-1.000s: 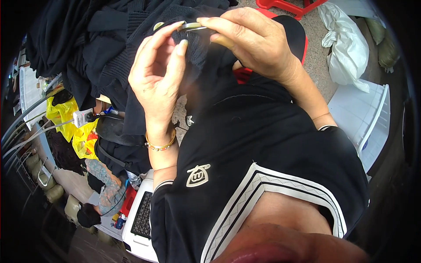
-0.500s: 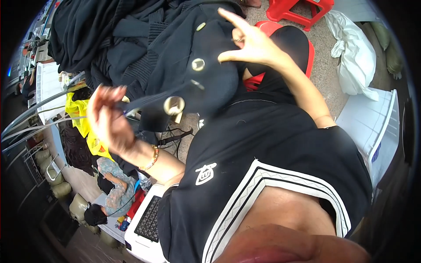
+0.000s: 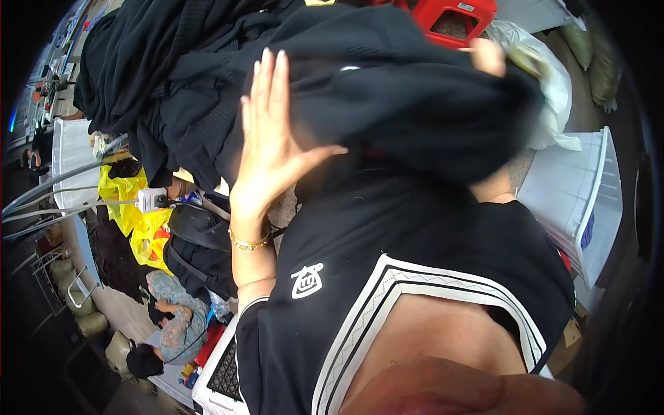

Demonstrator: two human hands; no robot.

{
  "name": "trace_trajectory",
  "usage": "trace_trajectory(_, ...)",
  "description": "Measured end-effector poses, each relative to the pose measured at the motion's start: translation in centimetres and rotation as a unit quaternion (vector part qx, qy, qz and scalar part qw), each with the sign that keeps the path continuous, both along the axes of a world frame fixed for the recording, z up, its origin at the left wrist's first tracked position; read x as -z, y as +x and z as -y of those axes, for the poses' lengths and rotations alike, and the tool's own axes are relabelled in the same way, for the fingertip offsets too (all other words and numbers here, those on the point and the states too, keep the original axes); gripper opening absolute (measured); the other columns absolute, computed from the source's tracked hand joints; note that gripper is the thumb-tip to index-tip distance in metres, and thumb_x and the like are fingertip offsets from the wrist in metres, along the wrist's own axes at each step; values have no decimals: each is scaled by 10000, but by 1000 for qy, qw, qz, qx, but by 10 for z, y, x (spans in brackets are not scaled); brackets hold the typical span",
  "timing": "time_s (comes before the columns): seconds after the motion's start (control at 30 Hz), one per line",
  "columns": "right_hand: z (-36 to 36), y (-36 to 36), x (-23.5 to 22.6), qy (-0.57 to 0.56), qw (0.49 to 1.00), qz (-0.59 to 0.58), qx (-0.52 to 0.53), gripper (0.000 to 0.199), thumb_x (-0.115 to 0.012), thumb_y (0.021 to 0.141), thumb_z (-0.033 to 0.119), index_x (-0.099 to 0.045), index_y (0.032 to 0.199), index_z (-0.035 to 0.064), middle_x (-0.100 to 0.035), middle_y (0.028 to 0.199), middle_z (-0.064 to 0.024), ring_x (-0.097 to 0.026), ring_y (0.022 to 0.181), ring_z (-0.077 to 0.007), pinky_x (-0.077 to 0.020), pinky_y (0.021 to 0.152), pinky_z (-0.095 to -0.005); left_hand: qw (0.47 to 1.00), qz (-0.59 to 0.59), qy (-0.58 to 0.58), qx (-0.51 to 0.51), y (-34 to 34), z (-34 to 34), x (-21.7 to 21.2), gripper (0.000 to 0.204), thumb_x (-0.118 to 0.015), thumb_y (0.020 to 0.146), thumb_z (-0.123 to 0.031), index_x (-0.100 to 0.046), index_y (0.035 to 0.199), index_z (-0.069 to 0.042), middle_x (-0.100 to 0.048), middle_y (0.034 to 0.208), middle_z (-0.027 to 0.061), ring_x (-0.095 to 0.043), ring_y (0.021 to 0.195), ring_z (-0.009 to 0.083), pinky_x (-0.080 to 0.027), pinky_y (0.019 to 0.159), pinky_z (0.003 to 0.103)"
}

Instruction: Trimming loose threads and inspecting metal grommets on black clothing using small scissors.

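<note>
A dark knit garment (image 3: pixel 408 104) is lifted and stretched across in front of me, blurred by motion. One small pale spot, perhaps a button (image 3: pixel 351 68), shows on its upper face. My left hand (image 3: pixel 266 142) lies flat against the garment's left part, fingers straight and thumb spread. My right hand (image 3: pixel 488 58) shows only in part at the far right edge of the cloth, its fingers curled and gripping it. Cloth covers most of my right forearm. Left of the lifted piece lies a heap of similar dark garments (image 3: pixel 138 62) with ribbed parts.
A red plastic stool (image 3: pixel 460 24) stands beyond the cloth. To the right are a white sack (image 3: pixel 564 104) and a white plastic bin (image 3: pixel 564 183). Yellow bags (image 3: pixel 124 197), cables and a power socket (image 3: pixel 151 200) lie left. A person in a patterned top (image 3: pixel 180 315) sits lower left.
The garment has swung to the right and spread over my lap. My left hand has let go of its buttoned edge and flattened; my right hand, open before, now grips the cloth.
</note>
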State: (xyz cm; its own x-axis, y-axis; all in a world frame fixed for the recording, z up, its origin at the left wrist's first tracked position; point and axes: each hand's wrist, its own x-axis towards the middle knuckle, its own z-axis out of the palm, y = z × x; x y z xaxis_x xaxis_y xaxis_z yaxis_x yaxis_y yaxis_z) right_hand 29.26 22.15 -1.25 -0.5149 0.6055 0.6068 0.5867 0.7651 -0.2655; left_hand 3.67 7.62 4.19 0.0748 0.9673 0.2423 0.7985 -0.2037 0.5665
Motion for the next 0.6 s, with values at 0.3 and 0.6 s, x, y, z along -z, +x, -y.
trace_trajectory(0.3,81,70,-121,-49,959,-63,272,35,-625,792,50,-644,817,35,-640,870,-97,-615,827,-175,-486,725,-285,937,-13,348,-34,38,-66,-28,670,-669,692,-37,-445,1324,-33,-554,1224,182,-539,1112,354,-366,969,501)
trace_trajectory(0.6,71,28,-121,-29,955,-156,252,267,-630,813,85,-570,1055,-11,-621,1009,-120,-603,904,-187,-495,816,-290,846,299,230,377,110,-50,-118,653,-718,579,-42,-515,1194,44,-585,1128,198,-605,998,325,-478,871,372)
